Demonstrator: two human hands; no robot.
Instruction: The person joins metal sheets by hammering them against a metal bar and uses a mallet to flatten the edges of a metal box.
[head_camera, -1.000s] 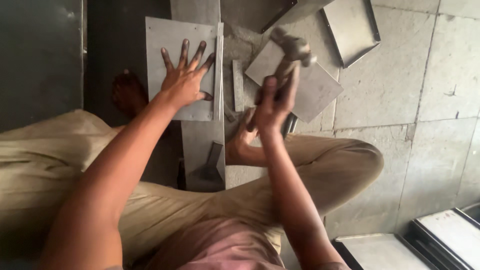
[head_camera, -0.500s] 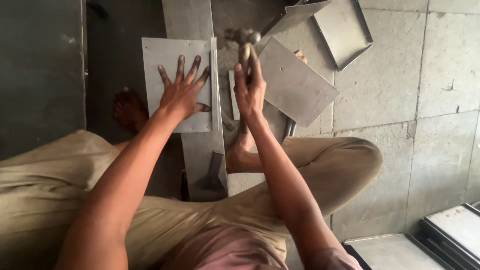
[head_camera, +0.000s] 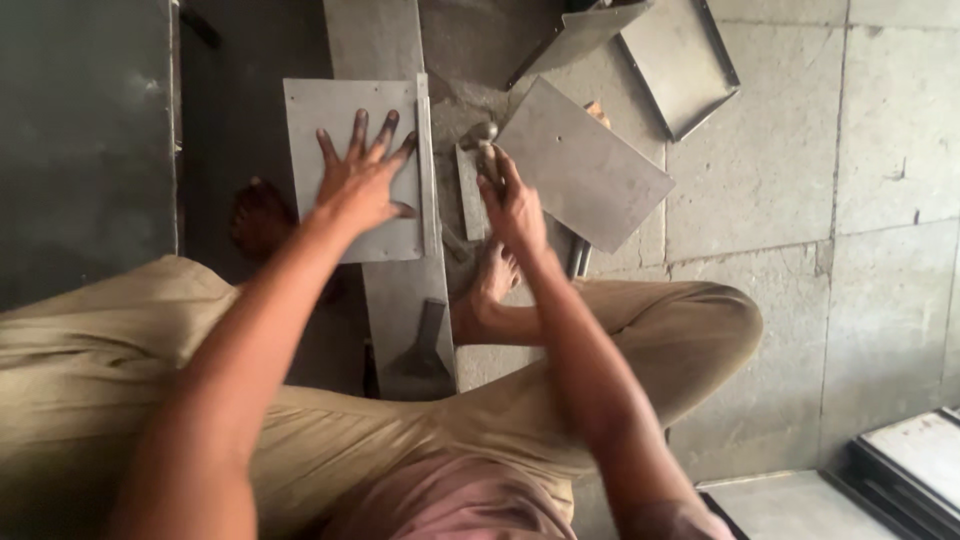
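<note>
My left hand (head_camera: 362, 178) lies flat with fingers spread on a grey metal sheet (head_camera: 330, 110), pressing it onto a long steel bar (head_camera: 375, 35) that runs away from me. The sheet's right edge (head_camera: 428, 170) is bent up along the bar's side. My right hand (head_camera: 512, 205) grips the handle of a hammer (head_camera: 480, 135), whose head is down close to that bent edge. I sit on the floor with my bare feet (head_camera: 495, 275) beside the bar.
A loose flat metal plate (head_camera: 585, 175) lies right of the hammer. Folded sheet trays (head_camera: 675, 60) lie at the top right. More trays (head_camera: 915, 455) are stacked at the bottom right. A small flat tool (head_camera: 425, 345) rests on the bar near my knee. Stone floor tiles (head_camera: 800, 150) surround everything.
My right hand swung the hammer down from a raised position to the sheet's bent edge. The left hand stayed pressed on the sheet.
</note>
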